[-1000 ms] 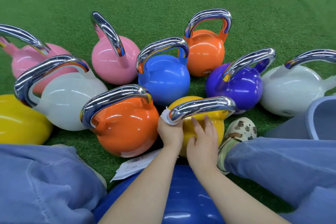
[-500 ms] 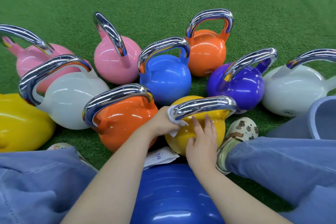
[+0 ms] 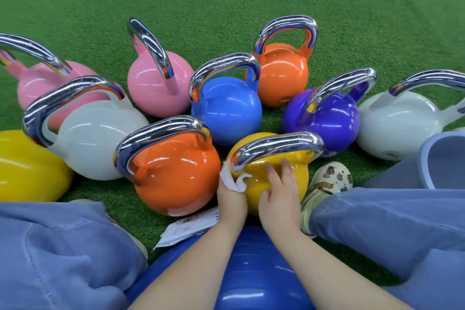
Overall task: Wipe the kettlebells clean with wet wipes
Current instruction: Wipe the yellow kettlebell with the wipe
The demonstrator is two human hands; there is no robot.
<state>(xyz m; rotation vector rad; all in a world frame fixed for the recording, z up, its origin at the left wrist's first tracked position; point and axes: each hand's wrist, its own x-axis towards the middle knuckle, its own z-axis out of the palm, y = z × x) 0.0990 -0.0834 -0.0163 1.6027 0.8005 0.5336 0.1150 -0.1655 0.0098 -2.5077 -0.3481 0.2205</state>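
A yellow kettlebell (image 3: pixel 299 171) with a chrome handle (image 3: pixel 276 147) stands on the turf right in front of me. My left hand (image 3: pixel 230 196) grips a white wet wipe (image 3: pixel 232 180) against the left end of that handle, where it joins the yellow body. My right hand (image 3: pixel 280 191) rests on the near side of the yellow body with its fingers spread flat. An orange kettlebell (image 3: pixel 176 173) stands just left of my left hand, close to touching it.
Several more kettlebells ring the yellow one: blue (image 3: pixel 226 108), purple (image 3: pixel 324 116), far orange (image 3: pixel 284 78), pink (image 3: pixel 156 85), white (image 3: pixel 100 138) and white (image 3: pixel 400 123). A wipes packet (image 3: pixel 188 229) lies on the turf by a blue ball (image 3: pixel 241 272). A grey tub (image 3: pixel 445 158) stands at right.
My left hand with the wipe slid along the left end of the yellow kettlebell's handle, up and then back down to its base. My right hand stayed on the body.
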